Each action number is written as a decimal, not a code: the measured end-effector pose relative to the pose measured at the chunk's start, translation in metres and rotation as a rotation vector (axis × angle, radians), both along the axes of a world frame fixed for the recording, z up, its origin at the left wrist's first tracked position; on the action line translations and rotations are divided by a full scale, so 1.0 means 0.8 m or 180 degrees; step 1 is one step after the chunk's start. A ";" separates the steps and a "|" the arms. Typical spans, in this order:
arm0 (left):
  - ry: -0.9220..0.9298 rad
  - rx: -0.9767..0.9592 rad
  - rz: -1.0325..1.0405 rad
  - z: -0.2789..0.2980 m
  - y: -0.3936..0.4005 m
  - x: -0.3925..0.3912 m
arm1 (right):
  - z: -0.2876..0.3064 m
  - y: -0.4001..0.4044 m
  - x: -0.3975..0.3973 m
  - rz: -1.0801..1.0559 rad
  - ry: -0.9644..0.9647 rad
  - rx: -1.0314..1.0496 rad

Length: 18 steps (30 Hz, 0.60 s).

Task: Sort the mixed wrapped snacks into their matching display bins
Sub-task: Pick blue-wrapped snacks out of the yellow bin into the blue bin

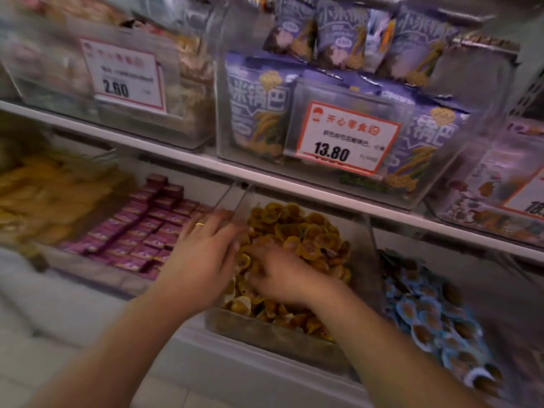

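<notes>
Step in hand: the yellow wrapped snacks (297,231) are being searched through, it seems, so that any piece of another kind can be found; this is judged from both hands being sunk in the same bin.
Left hand (203,254): laid flat on the pile at the bin's left wall, fingers fairly straight, a ring (200,224) worn; nothing is seen held.
Right hand (279,275): just beside the left, fingers curled down into the snacks; because of blur it cannot be told whether a piece is pinched.
Next move: a wrongly placed piece must be pinched alone and lifted without others being dragged over the low front edge.
Middle bin (265,334): clear, under both hands, filled with the yellow wrapped snacks.
Bin to the right of the right hand: blue wrapped snacks (426,307), round, the likely home for strays.
Bin to the left of the left hand: purple small packets (153,228) in neat rows.
Further left: pale yellow packs (50,198), blurred.
Shelf (188,159) above the hands: a clear bin of purple bags (259,107) with a price tag (344,136) reading 13.80.
</notes>
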<state>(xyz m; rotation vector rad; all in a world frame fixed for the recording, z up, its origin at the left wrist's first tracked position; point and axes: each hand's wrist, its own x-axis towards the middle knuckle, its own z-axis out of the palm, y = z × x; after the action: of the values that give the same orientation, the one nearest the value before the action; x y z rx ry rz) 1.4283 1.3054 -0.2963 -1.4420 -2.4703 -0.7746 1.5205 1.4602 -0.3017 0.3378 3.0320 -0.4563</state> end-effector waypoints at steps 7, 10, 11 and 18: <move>-0.0192 0.0145 -0.0128 -0.009 -0.016 -0.024 | -0.040 0.024 -0.012 -0.0042 -0.0539 -0.0115; -0.0281 0.0138 -0.0200 -0.011 -0.019 -0.029 | -0.015 0.040 0.018 0.0005 -0.0871 -0.0192; -0.0300 0.0137 -0.0229 -0.011 -0.019 -0.030 | -0.006 0.043 0.027 -0.0010 -0.1033 -0.0230; -0.0306 0.0196 -0.0223 -0.010 -0.018 -0.029 | 0.003 0.032 -0.006 -0.0317 -0.0719 0.0176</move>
<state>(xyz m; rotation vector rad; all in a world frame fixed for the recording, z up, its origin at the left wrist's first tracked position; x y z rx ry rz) 1.4052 1.2913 -0.3043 -1.5104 -2.4529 -0.9465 1.5156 1.4857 -0.2995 0.5082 2.8210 -0.3158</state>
